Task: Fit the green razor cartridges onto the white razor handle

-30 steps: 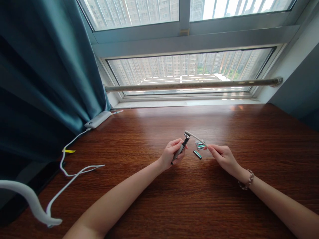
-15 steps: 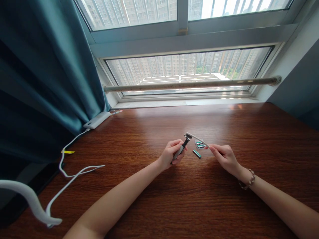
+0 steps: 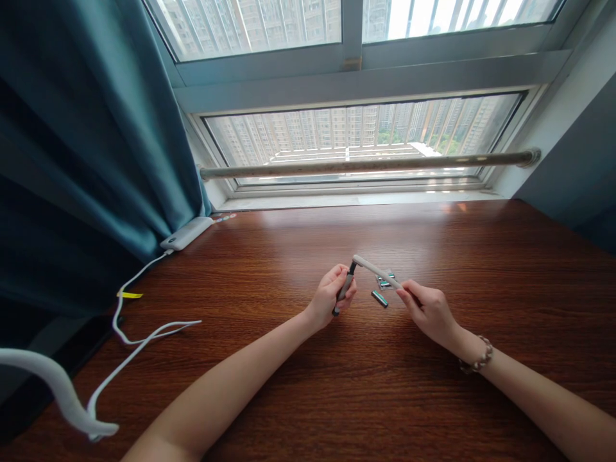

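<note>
Dark wood tabletop [image 3: 308, 398] lit from far side; over it, razor [image 3: 344, 287] is clasped, tilted, in left hand [image 3: 326, 299]; slim white stick [image 3: 376, 270] is pinched by right hand [image 3: 430, 313] (bracelet [image 3: 477, 357] worn at wrist), tip held at razor's top end. Loose cartridge [image 3: 380, 298] laid between hands, small pack [image 3: 384, 283] just behind. Beyond, round rail [image 3: 366, 167] seen, then window [image 3: 332, 131].

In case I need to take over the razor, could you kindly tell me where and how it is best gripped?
Probably by the handle's lower end, pinched from the near side. The razor is held slanting, and that end juts out below the left hand. Its upper end looks the worse choice, as the white stick in the right hand covers it.
</note>
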Demonstrator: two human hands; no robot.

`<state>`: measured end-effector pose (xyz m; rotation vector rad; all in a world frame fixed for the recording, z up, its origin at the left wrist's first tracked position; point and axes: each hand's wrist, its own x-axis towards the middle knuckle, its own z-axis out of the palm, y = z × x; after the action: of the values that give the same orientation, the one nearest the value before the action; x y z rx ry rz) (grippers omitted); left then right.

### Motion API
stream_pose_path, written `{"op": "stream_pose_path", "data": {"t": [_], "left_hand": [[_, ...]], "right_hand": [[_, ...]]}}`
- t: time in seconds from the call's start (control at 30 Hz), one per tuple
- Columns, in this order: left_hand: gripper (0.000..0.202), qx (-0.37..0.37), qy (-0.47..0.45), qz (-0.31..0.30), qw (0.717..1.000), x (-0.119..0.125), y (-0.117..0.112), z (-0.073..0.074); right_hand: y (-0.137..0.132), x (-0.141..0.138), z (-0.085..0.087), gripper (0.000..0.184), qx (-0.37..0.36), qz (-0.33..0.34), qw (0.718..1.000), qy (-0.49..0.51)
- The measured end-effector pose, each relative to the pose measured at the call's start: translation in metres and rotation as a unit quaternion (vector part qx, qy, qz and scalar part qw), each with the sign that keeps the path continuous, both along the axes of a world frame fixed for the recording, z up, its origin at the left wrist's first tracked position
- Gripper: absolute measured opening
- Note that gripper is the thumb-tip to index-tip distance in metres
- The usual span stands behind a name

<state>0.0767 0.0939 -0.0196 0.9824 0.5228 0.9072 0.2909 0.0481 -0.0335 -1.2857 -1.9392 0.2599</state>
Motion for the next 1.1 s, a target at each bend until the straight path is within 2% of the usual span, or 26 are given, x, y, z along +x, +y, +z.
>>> {"op": "stream_pose_path", "data": {"t": [0.17, 0.3, 0.47, 0.67, 0.83, 0.93, 1.03, 1.1], "left_hand": [[0.024, -0.006, -0.008, 0.007, 1.000, -0.0015, 0.0005, 0.0016], [0.024, 0.003, -0.003, 0.014, 1.000, -0.0016, 0.0012, 0.0012], [0.025, 0.037, 0.030, 0.050, 0.998, -0.0009, 0.0027, -0.0025], [0.027, 0.071, 0.065, 0.086, 0.992, 0.0014, 0.0026, -0.0038], [0.023, 0.092, 0.067, 0.102, 0.988, 0.0022, 0.0008, -0.0027], [0.022, 0.106, 0.075, 0.123, 0.984, 0.0023, 0.0001, -0.0020], [0.023, 0.129, 0.089, 0.143, 0.977, 0.0024, 0.0002, -0.0018], [0.022, 0.137, 0.100, 0.156, 0.973, 0.0022, 0.0007, -0.0020]], "right_hand": [[-0.0015, -0.0052, -0.0023, 0.024, -0.006, -0.057, 0.998, 0.022], [-0.0003, -0.0043, -0.0039, 0.025, -0.030, -0.020, 0.999, 0.017], [0.0025, -0.0040, -0.0045, 0.027, -0.077, -0.051, 0.995, 0.038], [0.0003, -0.0058, -0.0018, 0.026, -0.074, -0.005, 0.996, 0.056], [0.0030, -0.0025, -0.0006, 0.028, -0.085, -0.046, 0.994, 0.056], [0.0018, -0.0024, 0.0017, 0.026, -0.071, -0.008, 0.995, 0.068], [-0.0003, -0.0046, 0.0002, 0.025, -0.062, 0.033, 0.997, 0.034], [-0.0011, -0.0057, -0.0032, 0.024, -0.050, 0.012, 0.999, 0.000]]}}
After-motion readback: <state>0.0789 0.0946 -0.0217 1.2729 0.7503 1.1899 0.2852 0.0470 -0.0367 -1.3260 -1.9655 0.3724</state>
